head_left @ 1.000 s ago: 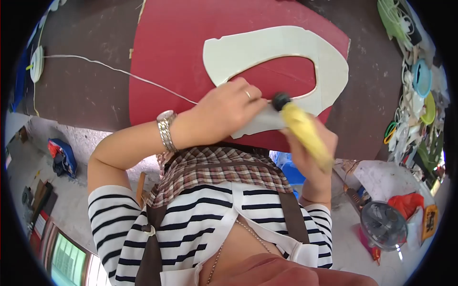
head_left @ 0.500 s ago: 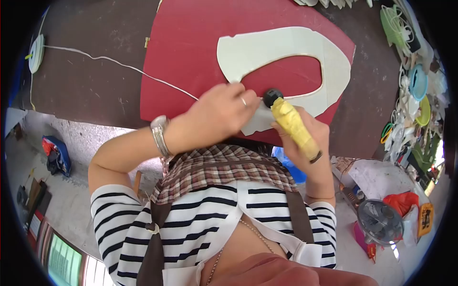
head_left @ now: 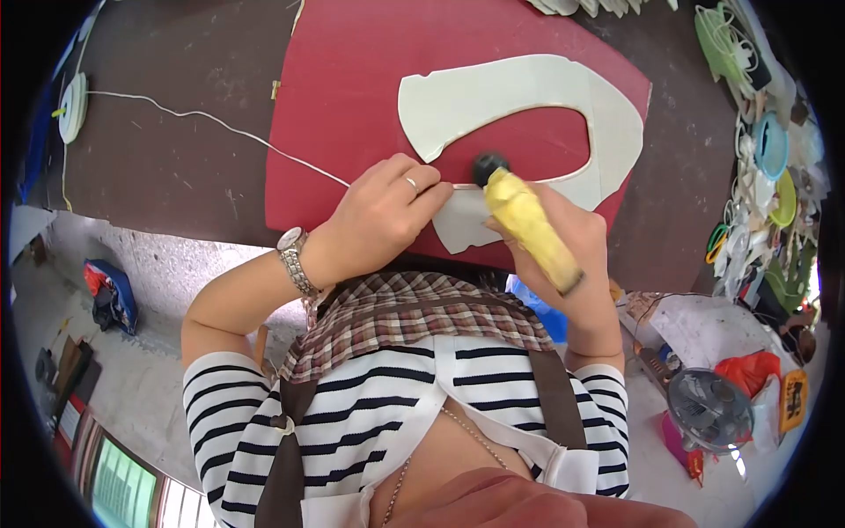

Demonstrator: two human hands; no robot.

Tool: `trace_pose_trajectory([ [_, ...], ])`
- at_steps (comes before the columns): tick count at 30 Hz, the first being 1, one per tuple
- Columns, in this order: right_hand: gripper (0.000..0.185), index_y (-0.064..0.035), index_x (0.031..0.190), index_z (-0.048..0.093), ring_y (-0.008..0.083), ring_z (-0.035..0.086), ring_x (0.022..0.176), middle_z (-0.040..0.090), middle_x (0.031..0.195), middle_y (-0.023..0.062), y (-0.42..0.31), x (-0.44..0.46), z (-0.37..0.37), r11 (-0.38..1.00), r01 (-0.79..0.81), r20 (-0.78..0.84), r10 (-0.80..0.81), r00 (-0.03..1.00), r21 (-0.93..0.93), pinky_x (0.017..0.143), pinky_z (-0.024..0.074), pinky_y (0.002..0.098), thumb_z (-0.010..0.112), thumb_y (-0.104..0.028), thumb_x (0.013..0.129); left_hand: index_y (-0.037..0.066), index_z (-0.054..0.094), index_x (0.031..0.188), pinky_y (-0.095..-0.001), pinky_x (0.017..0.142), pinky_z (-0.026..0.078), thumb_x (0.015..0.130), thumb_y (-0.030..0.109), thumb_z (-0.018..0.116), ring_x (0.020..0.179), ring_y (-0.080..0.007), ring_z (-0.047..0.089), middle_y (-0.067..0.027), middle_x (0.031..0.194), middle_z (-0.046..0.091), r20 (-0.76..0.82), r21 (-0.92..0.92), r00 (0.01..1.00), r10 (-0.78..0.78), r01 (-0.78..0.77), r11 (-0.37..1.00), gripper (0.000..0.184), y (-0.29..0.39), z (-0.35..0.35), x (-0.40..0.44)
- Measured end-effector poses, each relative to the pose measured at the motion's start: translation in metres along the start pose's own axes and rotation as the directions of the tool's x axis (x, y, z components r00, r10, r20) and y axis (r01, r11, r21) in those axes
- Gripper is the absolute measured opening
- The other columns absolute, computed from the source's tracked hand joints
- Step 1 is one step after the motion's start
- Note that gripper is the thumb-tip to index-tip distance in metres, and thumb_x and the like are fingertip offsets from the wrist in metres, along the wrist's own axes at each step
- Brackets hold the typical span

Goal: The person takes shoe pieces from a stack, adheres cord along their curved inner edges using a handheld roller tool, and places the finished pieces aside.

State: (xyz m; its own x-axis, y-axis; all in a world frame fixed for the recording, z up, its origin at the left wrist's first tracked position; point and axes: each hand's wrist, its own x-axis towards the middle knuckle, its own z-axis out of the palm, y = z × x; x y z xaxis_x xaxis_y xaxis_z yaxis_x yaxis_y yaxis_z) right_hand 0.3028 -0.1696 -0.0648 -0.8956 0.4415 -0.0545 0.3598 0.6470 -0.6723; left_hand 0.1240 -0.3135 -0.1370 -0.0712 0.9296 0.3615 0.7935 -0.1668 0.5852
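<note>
On the red board (head_left: 352, 79) lies a flat white U-shaped piece (head_left: 614, 123) with a raised inner edge. My left hand (head_left: 383, 211) pinches a thin white cord (head_left: 238, 130) beside the lower arm of that piece, close to its inner edge. My right hand (head_left: 576, 233) grips a hammer (head_left: 532, 233) whose handle is wrapped in yellow. The hammer's dark round head is over the piece's inner edge, just right of my left fingertips; whether it touches is unclear. Leftward, the cord runs to a white spool (head_left: 74, 109).
The red board rests on a brown table (head_left: 176, 167). Along its right side are a light blue basket (head_left: 772, 145), green-handled scissors (head_left: 717, 242) and piled white scraps. On the floor at right stands a fan (head_left: 709, 409) near a red bag (head_left: 748, 374).
My left hand has moved slightly left and down, its fingers now pinched at the edge. The hammer has shifted a little left and up, towards those fingers.
</note>
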Motion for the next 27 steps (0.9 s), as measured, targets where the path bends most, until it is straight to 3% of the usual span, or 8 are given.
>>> trace_pose_trajectory([
  [4, 0.049, -0.0018, 0.116, 0.062, 0.034, 0.071, 0.08, 0.07, 0.095, 0.0171, 0.0, -0.006, 0.003, 0.998, -0.017, 0.176, 0.026, 0.984, -0.053, 0.069, 0.0571, 0.0411, 0.079, -0.012, 0.071, -0.001, 0.07, 0.102, -0.0374, 0.071, 0.054, 0.07, -0.008, 0.067, 0.084, -0.028, 0.062, -0.0106, 0.095, 0.063, 0.015, -0.016, 0.999, -0.034, 0.035, 0.999, 0.033, 0.001, 0.001, -0.004],
  [9, 0.018, 0.0002, 0.104, 0.069, 0.0152, 0.069, 0.082, 0.071, 0.093, 0.0122, 0.07, -0.053, -0.029, 0.944, -0.329, -0.488, 0.287, 0.824, 0.0, 0.074, 0.055, 0.0318, 0.073, -0.008, 0.089, 0.0, 0.068, 0.1, -0.0387, 0.072, 0.053, 0.081, -0.007, 0.067, 0.084, -0.0298, 0.062, -0.0124, 0.093, 0.063, 0.055, -0.014, 0.997, -0.059, 0.06, 0.998, 0.021, 0.001, 0.0, 0.004],
  [12, 0.033, 0.0013, 0.122, 0.056, 0.0449, 0.064, 0.098, 0.065, 0.112, 0.0242, 0.168, -0.113, -0.076, 0.562, -0.667, -0.685, 0.226, 0.693, -0.489, 0.079, 0.053, 0.0468, 0.062, -0.022, 0.1, 0.0, 0.066, 0.101, -0.0394, 0.073, 0.054, 0.081, -0.006, 0.066, 0.085, -0.031, 0.062, -0.0129, 0.093, 0.063, 0.123, -0.048, 0.992, -0.028, 0.034, 0.998, 0.021, -0.004, 0.004, 0.02],
  [14, 0.034, 0.0014, 0.127, 0.056, 0.0423, 0.063, 0.097, 0.062, 0.115, 0.0247, 0.217, -0.134, -0.098, 0.305, -0.833, -0.735, 0.395, 0.552, -0.461, 0.081, 0.0521, 0.0471, 0.056, -0.023, 0.103, 0.001, 0.065, 0.101, -0.0406, 0.075, 0.053, 0.081, -0.004, 0.063, 0.088, -0.0319, 0.064, -0.0133, 0.098, 0.064, 0.19, -0.067, 0.98, 0.055, -0.043, 0.997, 0.021, -0.008, 0.011, 0.045],
  [16, 0.033, 0.0006, 0.126, 0.06, 0.0343, 0.067, 0.09, 0.066, 0.108, 0.0222, 0.217, -0.13, -0.104, 0.366, -0.742, -0.776, 0.079, 0.625, -0.561, 0.078, 0.0535, 0.043, 0.052, -0.024, 0.105, 0.002, 0.064, 0.101, -0.0407, 0.075, 0.053, 0.081, -0.003, 0.061, 0.089, -0.0323, 0.064, -0.0134, 0.1, 0.064, 0.263, -0.072, 0.954, 0.141, -0.127, 0.989, 0.021, -0.009, 0.022, 0.074],
  [18, 0.032, -0.0015, 0.121, 0.065, 0.0241, 0.067, 0.08, 0.068, 0.097, 0.0172, 0.141, -0.09, -0.092, 0.661, -0.749, -0.734, 0.531, 0.424, 0.046, 0.072, 0.0538, 0.0374, 0.047, -0.024, 0.107, 0.004, 0.063, 0.101, -0.0411, 0.075, 0.052, 0.081, -0.002, 0.06, 0.088, -0.0311, 0.064, -0.013, 0.1, 0.064, 0.236, -0.08, 0.949, 0.208, -0.194, 0.978, 0.022, -0.008, 0.045, 0.096],
  [22, 0.041, -0.0012, 0.098, 0.063, 0.0313, 0.069, 0.075, 0.068, 0.087, 0.0134, 0.069, -0.018, -0.028, 0.993, -0.117, -0.131, 0.12, 0.984, 0.031, 0.067, 0.0549, 0.0407, 0.071, -0.04, 0.09, 0.005, 0.063, 0.101, -0.0422, 0.073, 0.052, 0.084, 0.004, 0.066, 0.085, -0.0304, 0.063, -0.0108, 0.091, 0.063, 0.273, -0.085, 0.946, 0.177, -0.159, 0.984, 0.017, -0.003, 0.057, 0.119],
  [27, 0.037, -0.0039, 0.089, 0.055, 0.0353, 0.068, 0.075, 0.065, 0.081, 0.0164, 0.07, 0.009, 0.006, 0.967, -0.097, 0.002, 0.1, 0.995, -0.234, 0.063, 0.053, 0.0454, 0.067, -0.039, 0.093, 0.004, 0.062, 0.097, -0.0418, 0.069, 0.052, 0.082, 0.006, 0.072, 0.081, -0.0313, 0.062, -0.0103, 0.087, 0.062, 0.262, -0.012, 0.963, 0.068, -0.067, 0.998, 0.017, -0.011, 0.014, 0.091],
])
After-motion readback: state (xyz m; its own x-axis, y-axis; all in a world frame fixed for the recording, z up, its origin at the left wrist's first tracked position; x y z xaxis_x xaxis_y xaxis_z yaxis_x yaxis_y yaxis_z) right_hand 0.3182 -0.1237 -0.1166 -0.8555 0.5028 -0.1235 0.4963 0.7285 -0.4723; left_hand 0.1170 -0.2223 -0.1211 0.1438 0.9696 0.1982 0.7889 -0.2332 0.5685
